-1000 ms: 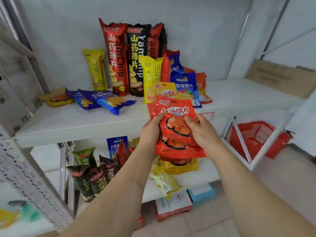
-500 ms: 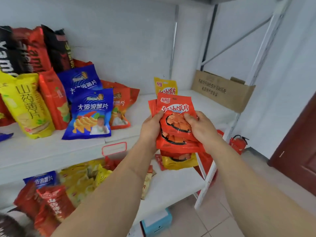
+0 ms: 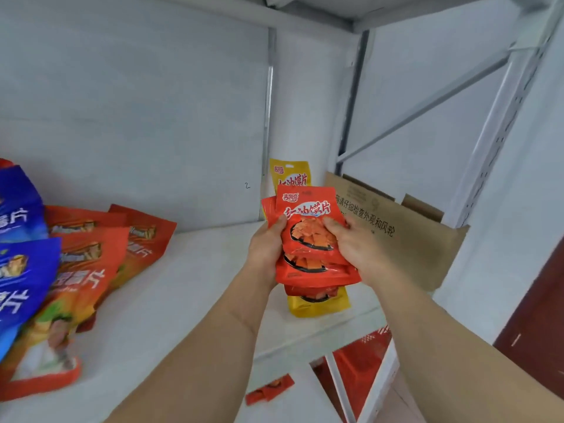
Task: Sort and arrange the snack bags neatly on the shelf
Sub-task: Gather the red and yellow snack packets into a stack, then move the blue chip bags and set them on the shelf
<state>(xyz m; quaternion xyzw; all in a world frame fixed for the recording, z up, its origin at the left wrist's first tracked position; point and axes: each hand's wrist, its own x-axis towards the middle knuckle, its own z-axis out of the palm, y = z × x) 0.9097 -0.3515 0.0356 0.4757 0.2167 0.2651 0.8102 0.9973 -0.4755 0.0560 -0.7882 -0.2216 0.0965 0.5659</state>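
Red snack bags (image 3: 308, 239) in both hands' grip; rear yellow bag (image 3: 290, 174) mostly hidden.

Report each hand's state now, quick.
Left hand: grips the stack of snack bags by its left edge.
Right hand: grips the same stack's right side.

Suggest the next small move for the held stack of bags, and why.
Probably lower the stack of red bags, gripped by left hand and right hand, onto the bare shelf and stand it there: the orange bags lie further left.
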